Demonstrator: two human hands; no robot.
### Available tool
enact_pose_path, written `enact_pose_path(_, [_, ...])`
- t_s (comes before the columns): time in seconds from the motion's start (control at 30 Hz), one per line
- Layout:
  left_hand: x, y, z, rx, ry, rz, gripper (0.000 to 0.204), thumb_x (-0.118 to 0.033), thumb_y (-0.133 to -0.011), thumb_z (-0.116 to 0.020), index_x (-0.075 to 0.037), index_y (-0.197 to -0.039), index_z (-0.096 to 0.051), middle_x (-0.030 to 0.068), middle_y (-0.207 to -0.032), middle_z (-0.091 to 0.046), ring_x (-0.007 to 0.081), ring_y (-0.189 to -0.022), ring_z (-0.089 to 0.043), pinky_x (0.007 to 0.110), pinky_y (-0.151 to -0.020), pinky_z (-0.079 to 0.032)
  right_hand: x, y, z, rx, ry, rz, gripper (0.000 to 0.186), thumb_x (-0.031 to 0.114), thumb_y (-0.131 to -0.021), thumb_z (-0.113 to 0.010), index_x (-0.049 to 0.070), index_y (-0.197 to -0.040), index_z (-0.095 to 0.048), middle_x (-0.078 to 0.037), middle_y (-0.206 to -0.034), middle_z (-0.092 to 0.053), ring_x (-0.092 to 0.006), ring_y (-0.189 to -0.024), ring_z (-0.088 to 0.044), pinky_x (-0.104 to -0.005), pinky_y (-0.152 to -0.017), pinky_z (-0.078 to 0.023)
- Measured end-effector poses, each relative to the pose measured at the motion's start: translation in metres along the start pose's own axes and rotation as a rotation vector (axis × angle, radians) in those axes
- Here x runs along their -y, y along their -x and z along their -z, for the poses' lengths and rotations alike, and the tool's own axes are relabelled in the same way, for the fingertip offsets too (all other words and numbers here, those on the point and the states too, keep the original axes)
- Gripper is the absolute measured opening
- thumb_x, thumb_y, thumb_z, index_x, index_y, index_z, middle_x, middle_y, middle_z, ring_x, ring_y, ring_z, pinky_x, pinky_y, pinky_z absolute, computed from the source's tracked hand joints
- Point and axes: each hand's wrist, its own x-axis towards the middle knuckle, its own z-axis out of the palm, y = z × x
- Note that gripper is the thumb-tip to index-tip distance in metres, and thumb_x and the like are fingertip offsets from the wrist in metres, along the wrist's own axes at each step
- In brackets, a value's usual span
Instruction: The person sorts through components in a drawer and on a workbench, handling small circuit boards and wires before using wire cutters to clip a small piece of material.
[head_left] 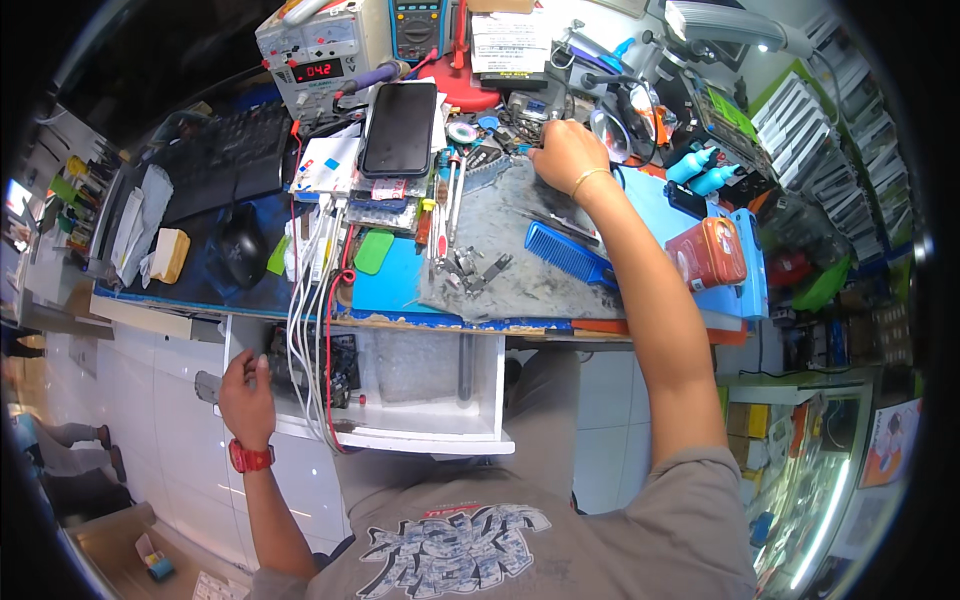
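My left hand (245, 395), with a red watch on its wrist, grips the front left corner of an open white drawer (430, 425) under the bench. Inside the drawer lie dark circuit boards and parts (310, 365). My right hand (565, 152) reaches far across the grey work mat (520, 215), fingers curled down among small parts and tools at the back; whether it grips anything is hidden. A black phone (400, 128) lies face up to the left of that hand. A blue comb (568, 255) lies on the mat beside my right forearm.
A bench power supply (315, 45) and a multimeter (418, 25) stand at the back. A keyboard (230, 155) and a mouse (242, 245) are on the left. White and red cables (315, 300) hang over the bench edge into the drawer. An orange tin (708, 252) and teal bottles (700, 170) stand on the right.
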Motion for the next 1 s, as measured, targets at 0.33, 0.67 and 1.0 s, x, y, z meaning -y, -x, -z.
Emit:
enact_pose_path(0.33, [-0.005,0.001,0.002,0.001,-0.011,-0.011,0.036,-0.025,-0.1,-0.07,0.002,-0.123,-0.07,0.0134,-0.1,-0.077,0.0239,-0.088,-0.074,0.037,-0.081,-0.056,-0.05,-0.018,-0.01,0.102,-0.776,-0.24,0.023,0.023,-0.091,-0.079,0.001,-0.098,-0.077,-0.012,-0.09,-0.078,-0.0214,-0.083,-0.073,-0.0361,-0.08,-0.056])
enact_pose_path(0.67, [-0.007,0.001,0.002,0.001,0.024,-0.02,0.035,-0.025,-0.1,-0.07,0.002,-0.123,-0.071,0.0134,-0.098,-0.077,0.0239,-0.086,-0.074,0.037,-0.08,-0.056,-0.016,0.002,0.002,0.054,-0.147,0.015,0.031,0.034,-0.087,-0.078,0.004,-0.093,-0.079,-0.023,-0.096,-0.077,-0.0401,-0.099,-0.074,-0.0471,-0.092,-0.057])
enact_pose_path(1.0, [-0.007,0.003,0.002,-0.029,-0.019,-0.034,0.035,-0.024,-0.1,-0.071,0.002,-0.123,-0.071,0.0132,-0.098,-0.077,0.0232,-0.086,-0.074,0.036,-0.08,-0.056,-0.039,-0.026,0.006,0.132,-0.51,-0.089,0.03,0.027,-0.091,-0.074,-0.001,-0.102,-0.079,-0.023,-0.1,-0.077,-0.0328,-0.099,-0.075,-0.0416,-0.092,-0.055])
